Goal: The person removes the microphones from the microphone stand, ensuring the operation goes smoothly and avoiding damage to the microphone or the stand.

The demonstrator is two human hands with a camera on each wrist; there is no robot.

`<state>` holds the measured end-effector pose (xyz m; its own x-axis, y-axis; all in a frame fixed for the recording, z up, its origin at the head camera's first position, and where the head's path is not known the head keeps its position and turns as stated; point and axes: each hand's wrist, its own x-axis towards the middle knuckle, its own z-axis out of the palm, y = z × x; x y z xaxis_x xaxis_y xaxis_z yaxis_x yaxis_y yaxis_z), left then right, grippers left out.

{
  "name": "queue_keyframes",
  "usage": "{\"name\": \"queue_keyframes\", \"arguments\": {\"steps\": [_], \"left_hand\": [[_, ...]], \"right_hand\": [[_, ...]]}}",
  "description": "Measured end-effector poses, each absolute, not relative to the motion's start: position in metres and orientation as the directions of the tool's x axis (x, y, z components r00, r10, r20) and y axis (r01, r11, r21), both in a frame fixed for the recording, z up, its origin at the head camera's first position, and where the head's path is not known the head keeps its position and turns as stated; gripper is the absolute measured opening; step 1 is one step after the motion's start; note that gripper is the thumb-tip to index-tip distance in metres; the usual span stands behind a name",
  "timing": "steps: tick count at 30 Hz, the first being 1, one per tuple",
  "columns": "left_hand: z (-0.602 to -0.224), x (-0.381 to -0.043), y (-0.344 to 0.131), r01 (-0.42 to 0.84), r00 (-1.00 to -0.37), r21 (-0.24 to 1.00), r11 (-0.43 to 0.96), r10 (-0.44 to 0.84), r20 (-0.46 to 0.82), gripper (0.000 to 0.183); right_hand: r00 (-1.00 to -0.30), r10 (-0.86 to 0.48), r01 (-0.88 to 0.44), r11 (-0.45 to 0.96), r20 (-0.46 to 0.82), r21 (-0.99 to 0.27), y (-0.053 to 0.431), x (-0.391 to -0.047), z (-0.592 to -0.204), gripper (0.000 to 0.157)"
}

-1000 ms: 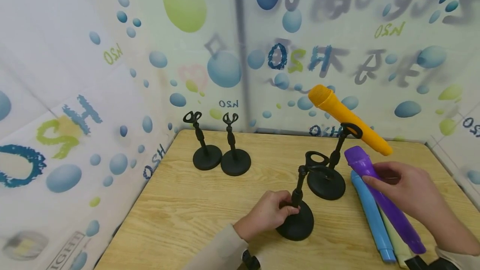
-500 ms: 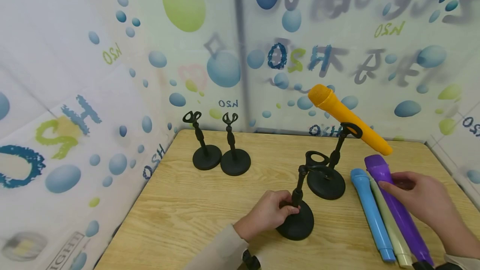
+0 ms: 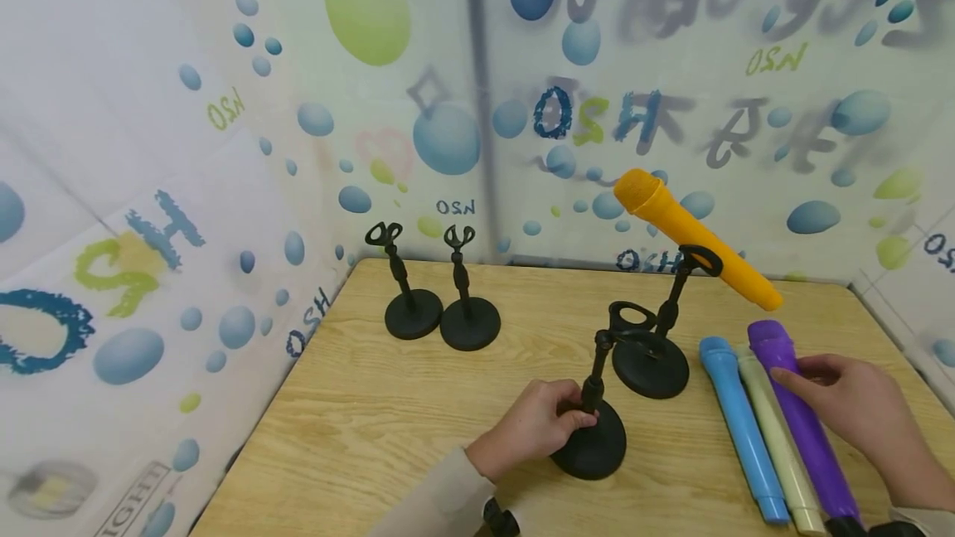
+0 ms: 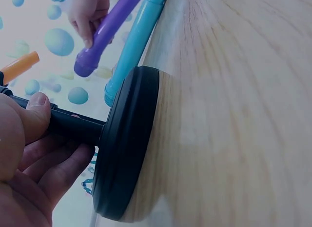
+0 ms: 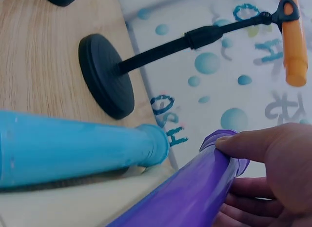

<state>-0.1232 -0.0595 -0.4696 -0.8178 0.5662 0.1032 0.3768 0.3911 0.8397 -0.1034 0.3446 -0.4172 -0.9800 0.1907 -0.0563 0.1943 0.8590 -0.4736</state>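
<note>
My left hand (image 3: 533, 428) grips the lower post of a black desktop microphone stand (image 3: 597, 447), whose round base sits on the table; its ring-shaped clip holds nothing. In the left wrist view, thumb and fingers wrap the post (image 4: 75, 127) just above the base. On the right, my right hand (image 3: 861, 404) holds a purple microphone (image 3: 804, 429) just below its head, thumb on one side and fingers on the other. It lies alongside a pale green microphone (image 3: 776, 437) and a light blue microphone (image 3: 741, 429). In the right wrist view the purple microphone (image 5: 190, 188) slants past the blue one.
Behind the gripped stand, another black stand (image 3: 651, 370) carries an orange microphone (image 3: 697, 234), tilted in its clip. Two more stands, one (image 3: 413, 315) and the other (image 3: 470, 326), have bare clips at the back left. Patterned curtains (image 3: 448, 40) surround the wooden table (image 3: 358, 437).
My right hand has moved the purple microphone right and toward me, from across the blue and pale green microphones to beside the pale green one. The left hand has kept still on the stand.
</note>
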Motion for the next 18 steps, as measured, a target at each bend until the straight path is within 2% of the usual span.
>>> {"name": "queue_keyframes", "arguments": {"steps": [8, 18], "left_hand": [[-0.470, -0.122, -0.059, 0.358, -0.820, 0.850, 0.386, 0.565, 0.089, 0.007], [-0.469, -0.122, -0.059, 0.360, -0.819, 0.850, 0.385, 0.566, 0.090, 0.007]], "right_hand": [[-0.977, 0.196, 0.211, 0.864, -0.081, -0.456, 0.357, -0.103, -0.429, 0.077], [-0.949, 0.269, 0.314, 0.843, -0.164, -0.437, 0.367, -0.104, -0.437, 0.082]]}}
